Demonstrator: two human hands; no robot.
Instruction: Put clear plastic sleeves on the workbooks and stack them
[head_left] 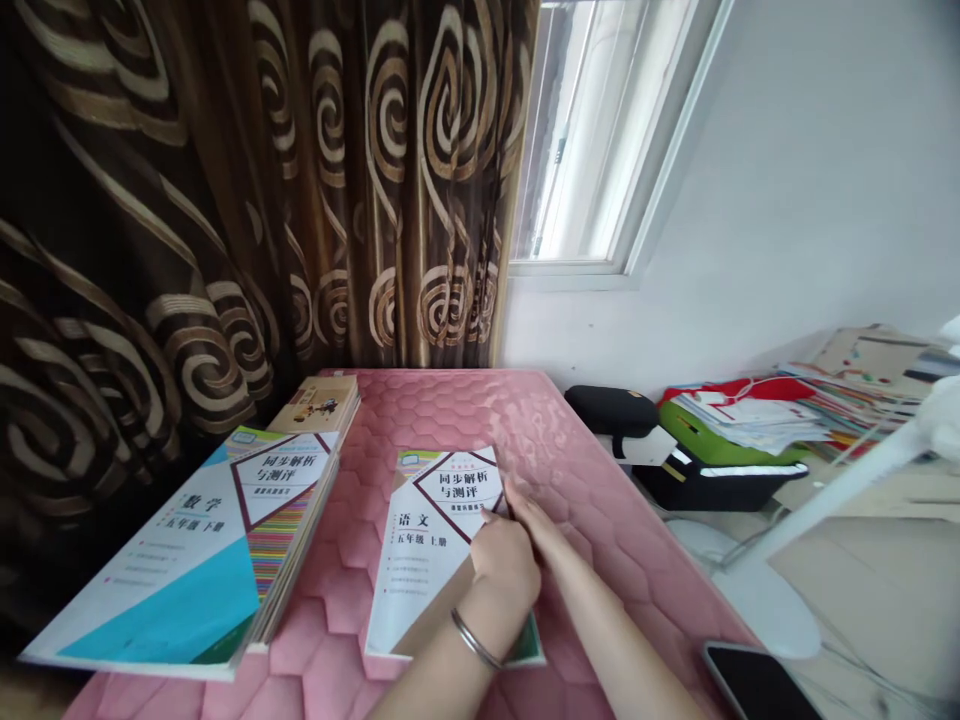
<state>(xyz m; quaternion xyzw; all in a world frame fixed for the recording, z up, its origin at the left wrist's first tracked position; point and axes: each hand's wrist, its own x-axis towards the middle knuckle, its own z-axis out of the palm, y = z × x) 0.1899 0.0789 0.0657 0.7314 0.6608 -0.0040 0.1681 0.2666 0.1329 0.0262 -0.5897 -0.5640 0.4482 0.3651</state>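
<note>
A Chinese-language workbook [420, 580] with a white, brown and green cover lies face up on the pink quilted surface. My left hand [506, 565], with a silver bangle at the wrist, is closed at the book's right edge, its thumb over the cover. Just beyond it my right hand [534, 515] touches the same edge; one finger looks straight, while the others are hidden behind my left hand. To the left lies a stack topped by a maths workbook [172, 560] with a blue and white cover. Behind that stack is a pile of tan-covered books [319, 405].
A patterned brown curtain [390, 180] hangs behind the pink surface [427, 400]. Along the right stand a black case [611, 410], a green and black bag [720, 460], piled papers [870, 390] and a white lamp [832, 500]. A dark-screened device [757, 685] lies at lower right.
</note>
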